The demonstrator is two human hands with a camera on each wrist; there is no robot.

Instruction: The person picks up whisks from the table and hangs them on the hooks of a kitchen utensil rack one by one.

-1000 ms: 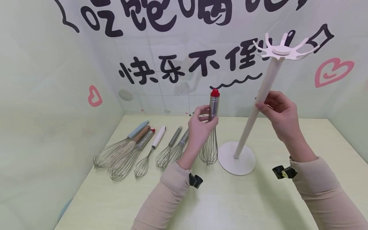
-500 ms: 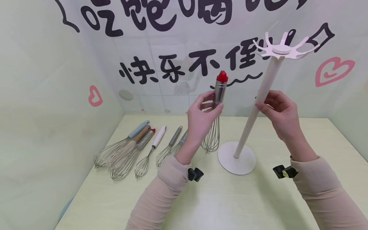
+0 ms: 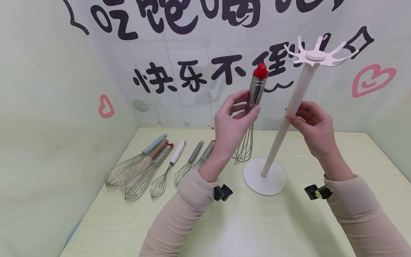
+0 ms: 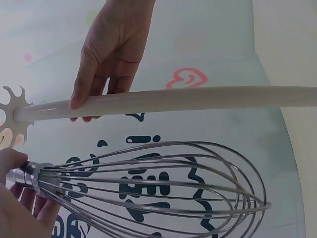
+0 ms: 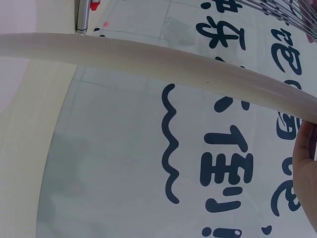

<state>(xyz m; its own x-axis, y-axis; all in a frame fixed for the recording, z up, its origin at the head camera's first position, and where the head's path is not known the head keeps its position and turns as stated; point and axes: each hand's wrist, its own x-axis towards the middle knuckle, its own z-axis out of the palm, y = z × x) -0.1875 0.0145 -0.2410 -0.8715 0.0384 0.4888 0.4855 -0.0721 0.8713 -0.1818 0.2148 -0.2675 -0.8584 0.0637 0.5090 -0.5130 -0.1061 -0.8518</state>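
Observation:
My left hand (image 3: 236, 121) grips a steel whisk (image 3: 257, 89) by its silver handle, whose red tip points up. The whisk's wire loops (image 4: 163, 186) hang down, raised off the table and left of a white stand. That stand has a slim pole (image 3: 284, 132), a round base (image 3: 264, 184) on the table and a top ring of curved prongs (image 3: 316, 56). Partway up the pole, my right hand (image 3: 316, 130) holds it between thumb and fingers. In the left wrist view the right hand (image 4: 111, 59) is seen pinching the pole. The red tip is lower than the prongs.
Several whisks lie on the table (image 3: 237, 225) at the left: one with a blue handle (image 3: 155, 144), one brown (image 3: 158, 150), one white (image 3: 177, 152), and steel ones (image 3: 196, 151). A printed backdrop (image 3: 192, 114) stands behind.
My left hand has lifted the whisk up and to the right, closer to the stand's pole. The right hand and the stand have stayed in place.

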